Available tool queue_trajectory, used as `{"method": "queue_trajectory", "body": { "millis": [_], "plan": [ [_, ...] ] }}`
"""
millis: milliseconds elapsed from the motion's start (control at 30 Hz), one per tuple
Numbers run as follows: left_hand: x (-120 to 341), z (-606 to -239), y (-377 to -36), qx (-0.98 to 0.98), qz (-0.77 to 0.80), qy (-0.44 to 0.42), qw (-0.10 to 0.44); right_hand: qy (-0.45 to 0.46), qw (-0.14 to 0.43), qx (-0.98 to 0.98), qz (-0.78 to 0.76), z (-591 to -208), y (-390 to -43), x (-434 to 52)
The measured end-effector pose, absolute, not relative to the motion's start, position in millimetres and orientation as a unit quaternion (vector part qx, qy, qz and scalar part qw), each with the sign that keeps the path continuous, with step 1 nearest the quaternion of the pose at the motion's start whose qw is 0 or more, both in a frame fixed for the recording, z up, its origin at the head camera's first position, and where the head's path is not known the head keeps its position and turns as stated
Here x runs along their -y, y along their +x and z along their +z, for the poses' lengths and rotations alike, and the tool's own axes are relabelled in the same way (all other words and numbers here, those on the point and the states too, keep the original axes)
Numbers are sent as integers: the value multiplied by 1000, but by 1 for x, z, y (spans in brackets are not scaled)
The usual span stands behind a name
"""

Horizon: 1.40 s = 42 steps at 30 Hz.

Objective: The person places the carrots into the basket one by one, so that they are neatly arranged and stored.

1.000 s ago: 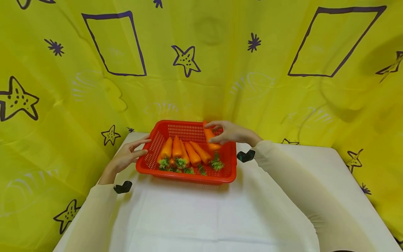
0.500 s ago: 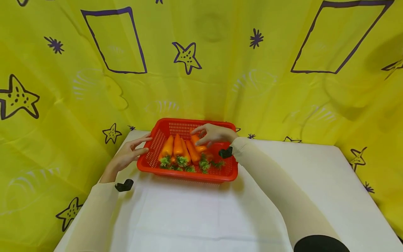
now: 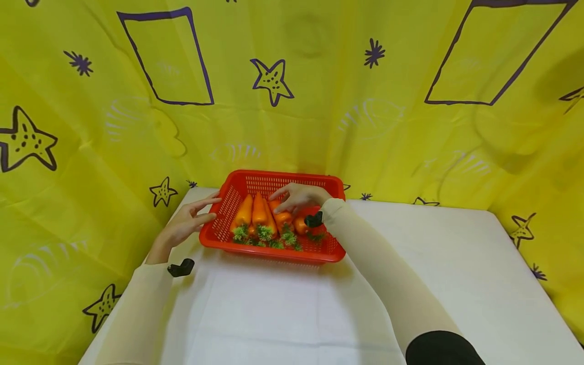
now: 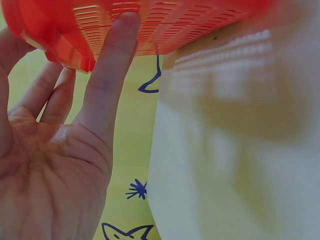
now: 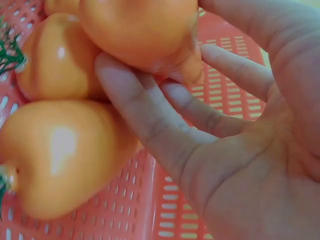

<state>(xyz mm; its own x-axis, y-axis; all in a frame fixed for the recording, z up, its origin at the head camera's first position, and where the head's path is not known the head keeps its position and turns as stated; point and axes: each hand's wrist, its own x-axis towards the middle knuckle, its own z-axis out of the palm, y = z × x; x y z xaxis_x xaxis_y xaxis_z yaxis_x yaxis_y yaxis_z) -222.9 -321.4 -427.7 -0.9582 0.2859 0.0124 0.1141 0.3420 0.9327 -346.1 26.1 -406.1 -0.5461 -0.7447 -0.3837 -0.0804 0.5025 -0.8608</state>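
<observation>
A red slotted plastic basket point(image 3: 269, 252) holds several orange carrots with green leafy tops. My left hand point(image 3: 184, 223) is at the basket's left end, fingers extended at the rim; in the left wrist view its thumb point(image 4: 112, 65) presses the slotted outer wall. Inside the basket, my right hand point(image 3: 298, 196) grips a carrot point(image 5: 140, 35), thumb on one side and fingers on the other. Its tapered tip shows between the fingers in the right wrist view. Another carrot point(image 5: 65, 155) lies to its right on the basket floor, and upright-pointing carrots point(image 3: 245, 210) line up on its left.
The basket stands on a white-covered table point(image 3: 255, 314), near its back edge. Behind and to both sides hangs a yellow curtain point(image 3: 319, 101) with starfish drawings. Small black wrist devices point(image 3: 181, 267) sit at the wrists.
My right hand has moved left and down from the basket's back right, bringing its carrot in beside the row. The left hand stays at the basket's left end. The head view has tilted slightly down.
</observation>
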Motion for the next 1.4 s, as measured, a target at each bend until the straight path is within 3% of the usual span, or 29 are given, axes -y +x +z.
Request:
{"method": "queue_trajectory", "body": {
  "millis": [967, 1400],
  "plan": [
    [320, -428, -223, -805, 574, 122, 89, -278, 381, -784, -402, -412, -344, -15],
    [322, -415, -222, -818, 548, 141, 100, -278, 385, -788, -391, -387, -338, -20]
  ]
}}
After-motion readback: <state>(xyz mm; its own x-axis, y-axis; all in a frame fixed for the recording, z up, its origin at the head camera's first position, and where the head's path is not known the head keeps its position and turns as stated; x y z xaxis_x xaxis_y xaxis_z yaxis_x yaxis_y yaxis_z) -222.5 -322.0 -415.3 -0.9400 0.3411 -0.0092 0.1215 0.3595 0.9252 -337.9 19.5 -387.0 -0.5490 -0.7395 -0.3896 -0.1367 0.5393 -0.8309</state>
